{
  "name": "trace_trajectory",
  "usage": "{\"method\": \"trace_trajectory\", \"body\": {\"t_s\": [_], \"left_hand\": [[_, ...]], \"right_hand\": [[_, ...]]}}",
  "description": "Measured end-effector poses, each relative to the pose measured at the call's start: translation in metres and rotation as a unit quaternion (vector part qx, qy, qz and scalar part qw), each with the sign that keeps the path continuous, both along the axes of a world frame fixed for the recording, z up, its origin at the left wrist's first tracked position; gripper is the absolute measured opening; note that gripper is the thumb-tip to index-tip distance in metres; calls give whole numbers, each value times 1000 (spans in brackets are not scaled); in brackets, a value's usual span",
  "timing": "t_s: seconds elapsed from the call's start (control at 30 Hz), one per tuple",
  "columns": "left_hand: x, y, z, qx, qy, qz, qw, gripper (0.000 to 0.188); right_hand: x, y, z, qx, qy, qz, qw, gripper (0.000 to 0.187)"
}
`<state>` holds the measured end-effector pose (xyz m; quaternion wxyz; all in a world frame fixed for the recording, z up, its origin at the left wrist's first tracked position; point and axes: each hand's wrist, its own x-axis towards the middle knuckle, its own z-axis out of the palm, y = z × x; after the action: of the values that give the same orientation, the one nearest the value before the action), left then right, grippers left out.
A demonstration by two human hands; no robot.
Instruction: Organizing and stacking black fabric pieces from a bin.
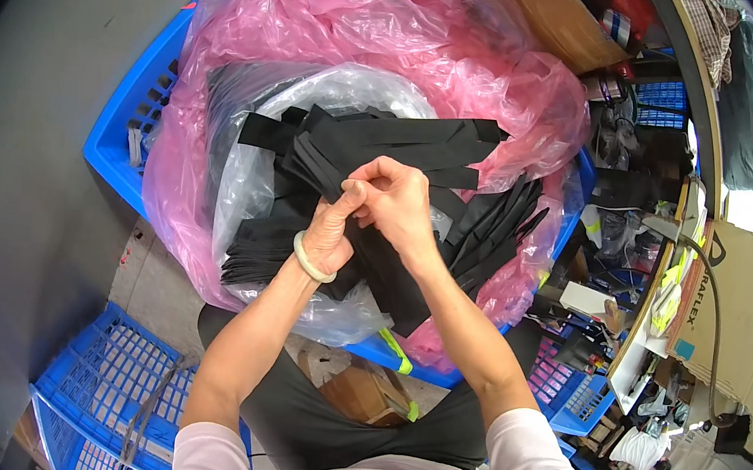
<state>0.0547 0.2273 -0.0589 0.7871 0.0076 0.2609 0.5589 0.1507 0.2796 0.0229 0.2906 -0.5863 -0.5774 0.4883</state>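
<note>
Pinching one black fabric strip between both hands, the person seems to be at the step of separating a single piece from the pile of black strips. The left hand, with a pale bangle on the wrist, has its fingers closed on the strip's upper end. The right hand also grips the same end, its fingers curled tight. The pile lies in a clear plastic bag, inside a pink plastic liner in a blue crate, near its middle. I judge the next move needs a careful pull, so neighbouring strips do not come along.
</note>
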Motion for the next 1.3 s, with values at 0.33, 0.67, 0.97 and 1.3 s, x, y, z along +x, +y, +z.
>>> {"method": "trace_trajectory", "body": {"t_s": [0.33, 0.67, 0.97, 1.3], "left_hand": [[9, 6, 34, 40, 172, -94, 980, 25], [32, -8, 40, 95, 295, -99, 946, 12], [18, -15, 43, -25, -82, -19, 996, 19], [1, -41, 39, -136, -61, 63, 987, 28]], "right_hand": [[50, 14, 8, -291, 194, -9, 937, 17], [62, -1, 21, -153, 60, 45, 985, 17], [48, 72, -52, 355, -363, 177, 843, 33], [72, 80, -26, 390, -286, 141, 863, 13]]}}
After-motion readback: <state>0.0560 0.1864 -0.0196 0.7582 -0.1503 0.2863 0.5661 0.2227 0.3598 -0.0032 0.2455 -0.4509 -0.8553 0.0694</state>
